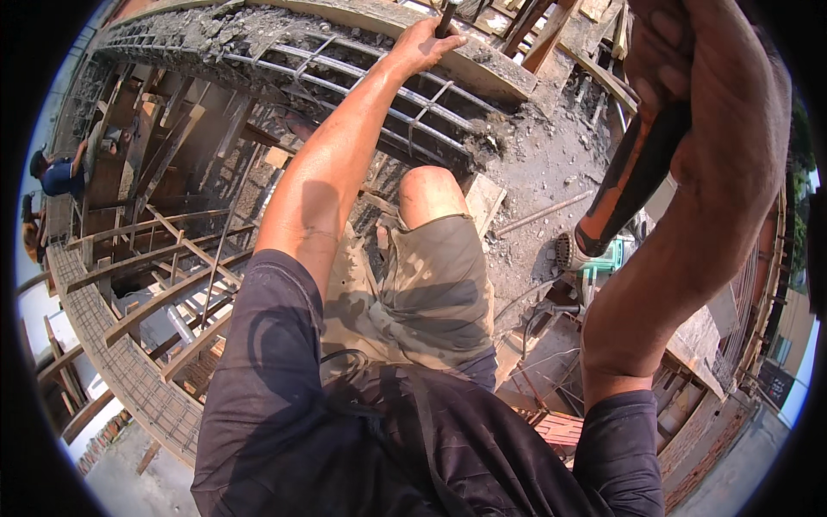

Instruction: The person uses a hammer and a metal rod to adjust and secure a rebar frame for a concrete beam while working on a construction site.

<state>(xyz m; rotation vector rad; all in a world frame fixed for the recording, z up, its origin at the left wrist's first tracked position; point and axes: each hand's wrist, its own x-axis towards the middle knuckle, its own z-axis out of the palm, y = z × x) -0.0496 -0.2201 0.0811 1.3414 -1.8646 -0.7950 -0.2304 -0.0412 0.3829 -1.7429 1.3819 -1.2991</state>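
Two hands grip tools: left hand (419, 45) wraps a half-hidden rod (446, 17) far off, right hand (689, 77) squeezes a hammer (633, 177), its head cut off

Probably building site: rebar (362, 82), timber formwork (164, 293).

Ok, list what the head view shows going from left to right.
Person in a blue top → timber scaffolding → left hand on a dark rod → bent knee → right hand gripping an orange-and-black handle.
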